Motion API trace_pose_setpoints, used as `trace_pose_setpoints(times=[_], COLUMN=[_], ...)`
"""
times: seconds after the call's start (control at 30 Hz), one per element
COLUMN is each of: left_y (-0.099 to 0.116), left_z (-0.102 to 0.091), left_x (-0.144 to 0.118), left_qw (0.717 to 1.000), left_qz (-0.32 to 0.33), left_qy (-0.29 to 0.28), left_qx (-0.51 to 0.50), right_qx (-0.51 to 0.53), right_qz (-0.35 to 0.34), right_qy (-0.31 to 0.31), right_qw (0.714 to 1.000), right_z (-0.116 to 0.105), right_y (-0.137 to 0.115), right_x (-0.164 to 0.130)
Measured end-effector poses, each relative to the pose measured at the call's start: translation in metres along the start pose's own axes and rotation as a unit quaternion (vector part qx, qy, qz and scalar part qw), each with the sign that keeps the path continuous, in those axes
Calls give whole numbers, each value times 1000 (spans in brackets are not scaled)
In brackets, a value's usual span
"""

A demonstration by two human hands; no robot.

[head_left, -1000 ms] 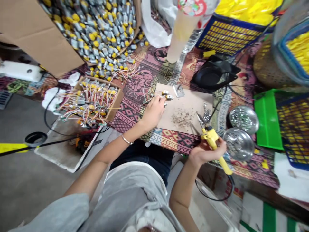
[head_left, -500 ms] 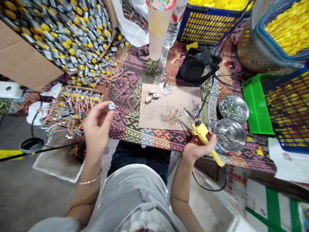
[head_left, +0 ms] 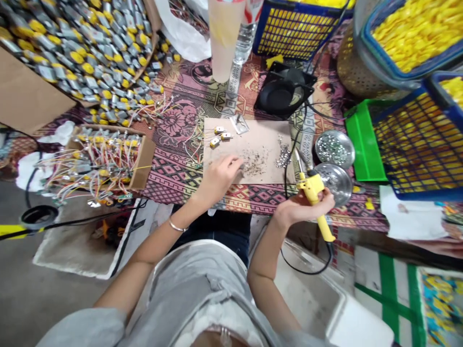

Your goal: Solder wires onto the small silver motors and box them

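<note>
Since half a second ago, the left hand (head_left: 217, 176) has come down from the air at the table's near edge, where it pinched a small grey part, and now rests on the brown board (head_left: 267, 140). Its fingers are curled at the board's 7 o'clock corner, beside the dark scatter of debris (head_left: 256, 164); whether they hold the part I cannot tell. The right hand (head_left: 302, 209) is closed around the yellow soldering iron (head_left: 313, 190), at about 4 o'clock from the board, with the tip pointing toward 12 o'clock along the board's right edge. Three small yellow-capped motors (head_left: 219, 136) lie at the board's 10 o'clock corner. Two metal bowls (head_left: 334, 149) sit at 3 o'clock of the board. A cardboard box of wired motors (head_left: 104, 156) stands well apart at 9 o'clock.
</note>
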State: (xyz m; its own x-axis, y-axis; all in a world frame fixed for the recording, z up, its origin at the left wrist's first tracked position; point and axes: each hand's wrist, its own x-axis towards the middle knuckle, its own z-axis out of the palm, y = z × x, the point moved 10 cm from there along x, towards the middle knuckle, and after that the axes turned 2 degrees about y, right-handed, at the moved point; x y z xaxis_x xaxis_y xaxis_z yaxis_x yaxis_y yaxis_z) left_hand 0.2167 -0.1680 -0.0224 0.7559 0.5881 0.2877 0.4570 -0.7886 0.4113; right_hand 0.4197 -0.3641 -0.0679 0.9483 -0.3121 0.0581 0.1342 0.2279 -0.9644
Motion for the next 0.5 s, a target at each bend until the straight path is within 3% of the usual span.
trace_pose_setpoints(times=[0.1, 0.23, 0.37, 0.5], left_y=[2, 3, 20, 26], left_z=[34, 37, 59, 85], left_x=[6, 29, 91, 146], left_qw=[996, 993, 991, 994], left_qz=[-23, -72, -24, 16], left_qy=[-75, -91, -108, -93], left_qx=[34, 1, -75, -47], right_qx=[31, 48, -15, -44], right_qz=[-43, -87, -92, -65], right_qy=[36, 47, 67, 87], right_qw=[998, 994, 993, 993], right_z=[6, 20, 17, 4], right_y=[-16, -27, -27, -23], right_x=[13, 23, 19, 16])
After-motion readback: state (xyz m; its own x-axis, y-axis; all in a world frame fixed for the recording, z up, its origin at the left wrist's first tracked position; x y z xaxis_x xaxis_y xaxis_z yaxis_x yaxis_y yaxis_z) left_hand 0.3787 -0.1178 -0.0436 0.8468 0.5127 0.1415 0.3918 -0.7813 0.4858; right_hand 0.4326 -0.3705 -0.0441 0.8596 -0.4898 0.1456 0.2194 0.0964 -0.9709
